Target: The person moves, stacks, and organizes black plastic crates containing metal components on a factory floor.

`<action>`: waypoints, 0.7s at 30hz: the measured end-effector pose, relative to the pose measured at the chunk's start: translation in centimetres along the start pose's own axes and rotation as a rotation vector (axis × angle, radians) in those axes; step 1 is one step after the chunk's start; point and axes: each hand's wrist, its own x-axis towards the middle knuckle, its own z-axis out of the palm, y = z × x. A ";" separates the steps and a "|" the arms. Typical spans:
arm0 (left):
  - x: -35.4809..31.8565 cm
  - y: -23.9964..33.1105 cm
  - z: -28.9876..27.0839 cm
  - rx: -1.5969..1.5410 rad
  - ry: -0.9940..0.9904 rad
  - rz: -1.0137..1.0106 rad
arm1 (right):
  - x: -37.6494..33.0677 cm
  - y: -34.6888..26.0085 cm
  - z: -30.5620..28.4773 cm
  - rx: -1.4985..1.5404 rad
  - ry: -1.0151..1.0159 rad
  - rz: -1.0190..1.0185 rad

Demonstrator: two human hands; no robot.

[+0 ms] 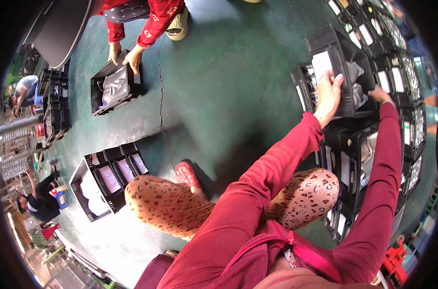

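Note:
My left hand (328, 93) grips the near wall of a black plastic crate (332, 41) that is tipped on top of a stack of other black crates. Inside the crate lie silvery foil bags (354, 72) and a white sheet. My right hand (380, 95) reaches into the crate's right side and touches the foil bags; its fingers are partly hidden. Both my arms wear dark red sleeves. My knees in leopard-print trousers are bent below.
Rows of black crates (392, 58) with white labels line the right. Another stack of crates (108, 178) lies left of my knee. A person in red sleeves (154, 24) handles a crate with a foil bag (115, 86) at upper left. The green floor (219, 86) has a crack.

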 end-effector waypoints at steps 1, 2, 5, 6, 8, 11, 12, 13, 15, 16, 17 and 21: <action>-0.3 0.4 -0.7 0.016 0.025 0.020 | -1.1 -0.6 -0.2 0.132 0.005 -0.009; -1.1 1.0 -1.1 -0.017 0.048 -0.015 | -2.0 -0.7 -0.2 0.257 -0.003 0.007; -2.1 0.1 -2.1 -0.079 -0.014 -0.041 | 1.0 4.2 -0.6 0.048 0.018 0.050; -2.7 0.7 -3.2 -0.041 -0.031 -0.065 | 1.7 4.7 0.0 -0.031 0.034 0.102; -3.6 -0.8 -4.9 -0.034 -0.008 -0.078 | 2.4 3.5 0.5 -0.196 0.073 0.178; -5.3 -3.5 -8.9 0.175 0.105 -0.034 | 2.1 -2.0 -0.7 -0.073 -0.007 -0.039; -6.3 -3.5 -10.3 0.289 0.161 -0.038 | 1.5 -3.1 -0.8 0.005 -0.080 -0.132; -7.1 -3.6 -11.4 0.081 0.100 -0.216 | 1.9 -4.0 -1.0 -0.082 -0.108 -0.064; -8.9 -4.8 -10.1 -0.152 -0.051 -0.250 | 4.9 4.5 0.4 -0.453 -0.026 0.066; -9.8 -5.5 -8.6 -0.242 -0.146 -0.211 | 4.9 9.7 0.3 -0.637 0.000 0.161; -9.2 -6.1 -9.8 -0.184 -0.054 -0.134 | 3.5 1.7 0.2 -0.444 0.026 0.059; -9.4 -6.0 -10.5 0.132 0.055 -0.112 | 5.6 0.4 1.9 -0.398 0.179 0.027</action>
